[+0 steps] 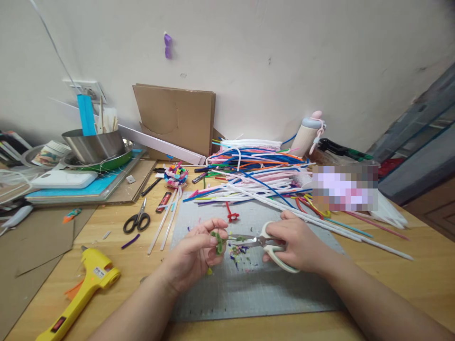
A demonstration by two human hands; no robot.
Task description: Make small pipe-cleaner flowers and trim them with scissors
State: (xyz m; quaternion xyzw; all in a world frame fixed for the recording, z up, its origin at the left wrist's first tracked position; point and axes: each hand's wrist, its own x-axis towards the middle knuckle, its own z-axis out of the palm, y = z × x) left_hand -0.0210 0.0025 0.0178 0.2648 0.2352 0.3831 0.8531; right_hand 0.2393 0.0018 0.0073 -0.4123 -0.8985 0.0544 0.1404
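There are two hands, one left hand [199, 247] and one right hand [296, 241]; two scissors, one black pair [139, 218] left, one white pair [262, 240] further right; one green piece [219, 245]; one glue gun [90, 284] near left; one bottle [304, 136] far right.

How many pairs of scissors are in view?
2: white-handled scissors in the right hand, black-handled scissors on the table left of the mat. Others may be hidden.

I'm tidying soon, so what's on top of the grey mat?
Clippings and a small red piece lie on the grey mat; fuzzy stems overlap its far edge. The left hand, right hand and scissors hide what's behind them.
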